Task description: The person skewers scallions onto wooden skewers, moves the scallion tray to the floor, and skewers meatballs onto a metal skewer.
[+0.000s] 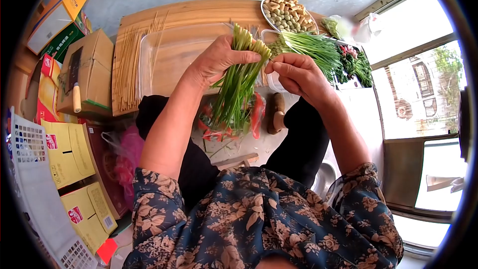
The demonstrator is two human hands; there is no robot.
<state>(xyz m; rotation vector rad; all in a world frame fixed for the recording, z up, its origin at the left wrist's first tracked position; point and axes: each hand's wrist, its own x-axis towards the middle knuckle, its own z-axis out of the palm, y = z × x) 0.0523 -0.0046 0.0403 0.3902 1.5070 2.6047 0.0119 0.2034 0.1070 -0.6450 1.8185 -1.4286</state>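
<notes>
My left hand [215, 61] is wrapped round a bunch of garlic chives [235, 89], its pale stem ends up and its green leaves hanging down. Close against the bunch's right side, my right hand [301, 73] is closed in a pinch; what lies between its fingertips is too small to make out. Behind my left hand is a clear plastic tray [172, 65] on the wooden table. Thin bamboo skewers [127, 72] lie left of the tray. More chives [313, 52] rest in a container beyond my right hand. Below the bunch sits a red-edged plastic bag [256, 114] with greens.
A plate of meatballs and rolls [289, 17] stands at the table's back right, dark leafy greens [354, 65] beside it. Cardboard boxes [94, 67], a wooden-handled cleaver [76, 94] and a white plastic basket [32, 169] are on the left. Windows line the right.
</notes>
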